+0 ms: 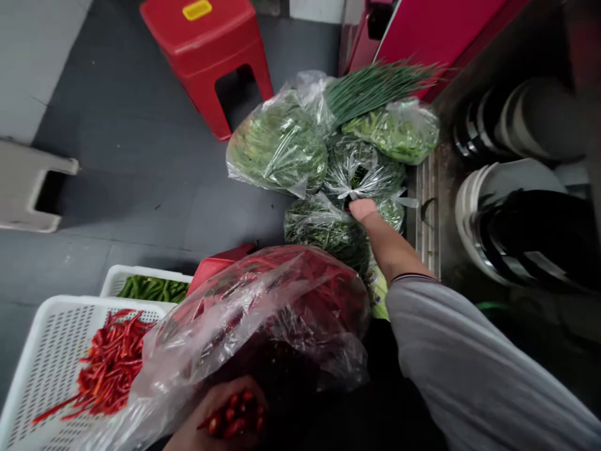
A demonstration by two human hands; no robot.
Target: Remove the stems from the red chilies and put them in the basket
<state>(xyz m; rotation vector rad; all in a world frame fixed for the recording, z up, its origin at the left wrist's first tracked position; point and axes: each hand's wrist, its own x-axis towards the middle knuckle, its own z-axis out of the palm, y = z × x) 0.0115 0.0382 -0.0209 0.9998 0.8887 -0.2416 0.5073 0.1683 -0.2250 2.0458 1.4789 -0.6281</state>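
My left hand (205, 408), low in the view, is curled around a handful of red chillies (235, 414). Right above it lies a big clear plastic bag (282, 294) filled with red chillies. My right hand (362, 208) reaches forward among bagged greens, and its fingers are hidden there. A knotted clear bag of dark greens (345, 166) is just beyond that hand, and another bag of greens (323, 228) lies to its left. To the left of the big bag, a white perforated basket (51, 351) holds loose red chillies (117, 360).
A red stool (206, 50) stands at the top. Bagged leafy greens (282, 144) and long green stalks (375, 91) lie near it. Green chillies (153, 288) fill a second white basket. White buckets (498, 213) stand right; a pale stool (32, 185) is left.
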